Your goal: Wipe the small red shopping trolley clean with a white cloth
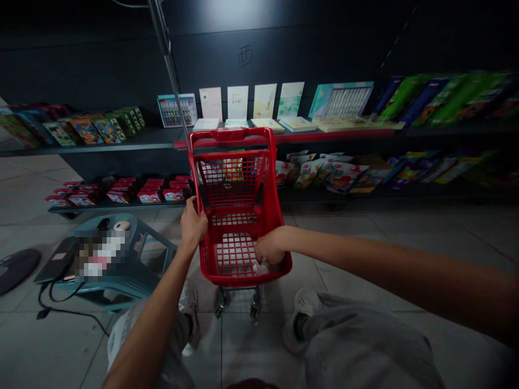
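A small red plastic shopping cart (233, 186) with mesh walls and a mesh floor stands on castors between my feet. My left hand (193, 224) is wrapped around its left rim. My right hand (270, 246) reaches over the right side into the basket, with the fingers curled downward. Just beneath those fingers, on the mesh floor, is a small pale pink item (261, 266). Whether that hand holds it, I cannot tell. Through the mesh at the back, some colourful packaging (234, 169) shows, partly hidden by the cart wall.
Dark shelves (284, 138) hold books, cards and boxed goods behind the cart. A metal pole (170, 70) rises to its left. On the left stands a teal plastic stool (152, 254) bearing a pixelated object, with a black cable (68, 310) on the tiled floor.
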Demonstrator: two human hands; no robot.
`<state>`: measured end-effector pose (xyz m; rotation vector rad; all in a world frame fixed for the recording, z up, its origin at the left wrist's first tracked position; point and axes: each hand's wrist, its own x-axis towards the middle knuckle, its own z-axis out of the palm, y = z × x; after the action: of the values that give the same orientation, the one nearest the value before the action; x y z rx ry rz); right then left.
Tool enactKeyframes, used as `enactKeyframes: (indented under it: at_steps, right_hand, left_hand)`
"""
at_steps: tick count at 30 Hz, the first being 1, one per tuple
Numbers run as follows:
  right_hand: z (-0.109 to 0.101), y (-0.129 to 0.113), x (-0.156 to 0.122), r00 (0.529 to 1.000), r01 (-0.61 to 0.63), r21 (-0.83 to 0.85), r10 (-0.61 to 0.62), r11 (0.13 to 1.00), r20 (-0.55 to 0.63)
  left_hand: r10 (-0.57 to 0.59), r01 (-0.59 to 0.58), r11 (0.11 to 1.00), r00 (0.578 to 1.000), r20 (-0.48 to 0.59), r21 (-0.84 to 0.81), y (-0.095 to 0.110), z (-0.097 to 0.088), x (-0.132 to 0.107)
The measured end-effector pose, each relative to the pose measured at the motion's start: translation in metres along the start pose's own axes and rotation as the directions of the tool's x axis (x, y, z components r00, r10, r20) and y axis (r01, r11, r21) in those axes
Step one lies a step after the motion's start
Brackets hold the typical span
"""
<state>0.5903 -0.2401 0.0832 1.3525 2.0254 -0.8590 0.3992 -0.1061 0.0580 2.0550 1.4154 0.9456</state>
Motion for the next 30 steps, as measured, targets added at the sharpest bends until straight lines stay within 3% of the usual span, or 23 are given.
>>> enactKeyframes:
  at_steps: [3, 6, 10, 14, 17, 19, 21, 23, 25, 27, 30]
  right_hand:
    - [-0.007, 0.001, -0.012, 0.999, -0.046, -0.13, 0.044, 0.99, -0.02]
    - [-0.02, 0.017, -0.024, 0.981, -0.132, -0.256, 0.089, 0.958, -0.175]
    - [-0.035, 0.063, -0.033, 0.901, -0.267, -0.388, 0.085, 0.882, -0.426]
    - [-0.029, 0.092, -0.033, 0.83, -0.263, -0.36, 0.019, 0.895, -0.557]
    - [-0.018, 0.088, -0.033, 0.785, -0.252, -0.305, 0.01, 0.918, -0.62]
    - [-0.013, 0.079, -0.036, 0.774, -0.239, -0.279, 0.009, 0.93, -0.633]
    - [-0.01, 0.072, -0.04, 0.77, -0.247, -0.245, 0.036, 0.938, -0.638]
    - [-0.009, 0.069, -0.043, 0.757, -0.281, -0.189, 0.096, 0.941, -0.646]
    - [-0.008, 0.069, -0.045, 0.744, -0.3, -0.146, 0.136, 0.943, -0.654]
    - [-0.006, 0.07, -0.046, 0.744, -0.302, -0.142, 0.14, 0.943, -0.654]
    - [-0.004, 0.067, -0.051, 0.743, -0.314, -0.151, 0.143, 0.937, -0.654]
  left_hand:
    - [0.01, -0.01, 1.0, 1.0, 0.005, 0.008, -0.001, 0.0, 0.001]
    - [0.047, -0.047, 0.999, 0.999, 0.007, 0.026, 0.0, -0.001, 0.0]
    - [0.052, -0.053, 0.997, 0.998, 0.017, 0.051, 0.0, -0.003, -0.002]
    - [0.047, -0.048, 0.998, 0.999, 0.02, 0.027, -0.005, -0.001, 0.005]
    - [0.058, -0.059, 0.998, 0.998, 0.037, 0.024, -0.003, -0.003, 0.013]
    - [0.097, -0.093, 0.988, 0.995, -0.023, 0.122, 0.008, -0.009, 0.01]
    - [0.205, -0.17, 0.953, 0.971, -0.12, 0.249, 0.029, -0.015, -0.007]
    - [0.331, -0.294, 0.915, 0.938, -0.097, 0.276, 0.055, -0.018, -0.04]
    - [0.454, -0.452, 0.868, 0.89, 0.042, 0.204, 0.078, -0.013, -0.086]
    - [0.584, -0.616, 0.777, 0.782, 0.217, 0.129, 0.092, 0.0, -0.134]
    - [0.636, -0.728, 0.669, 0.665, 0.391, 0.149, 0.092, 0.027, -0.185]
